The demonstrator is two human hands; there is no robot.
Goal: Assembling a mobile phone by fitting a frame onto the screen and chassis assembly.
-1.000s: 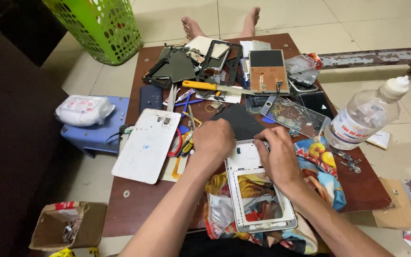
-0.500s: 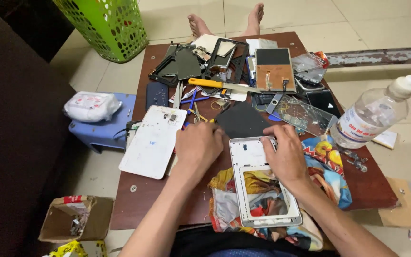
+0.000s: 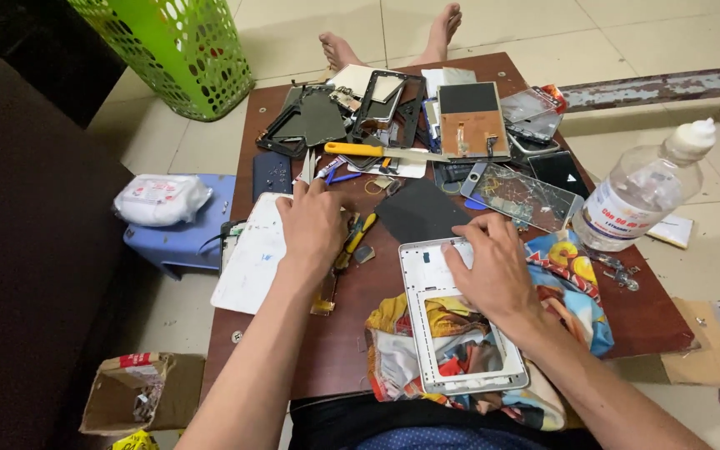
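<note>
A white tablet frame [image 3: 460, 325] lies just below the centre of the frame, resting on a colourful printed cloth [image 3: 572, 283] that shows through its open window. The right hand [image 3: 493, 271] lies flat across the frame's upper right corner, fingers spread and pressing down rather than curled around anything; its palm hides that corner and part of the top edge. The left hand [image 3: 314, 221] sits left of centre, palm down, fingertips among small tools. Whether it pinches anything cannot be told, since the fingers cover what lies under them. Just right of it, a yellow-handled tool [image 3: 358, 235] pokes out, its working end hidden under the hand. The hand's heel overlaps the edge of a white tablet back cover [image 3: 252, 254], which overhangs the left edge of the brown wooden table [image 3: 343, 342].

Above the frame lies a dark square sheet [image 3: 422, 208], and to its right a cracked glass panel [image 3: 522, 196]. Farther up, a yellow-handled knife [image 3: 377, 151] lies across a jumble of dark phone frames and boards too tangled to separate. A clear plastic bottle [image 3: 639, 200] with a white cap stands at the right edge. In the upper left stands a green mesh basket [image 3: 172, 46], cut off by the frame top. Two bare feet [image 3: 393, 37] show beyond the table's far edge. A blue stool [image 3: 181, 237] at the left carries a white packet [image 3: 160, 198], and an open cardboard box [image 3: 131, 392] sits on the floor at lower left.
</note>
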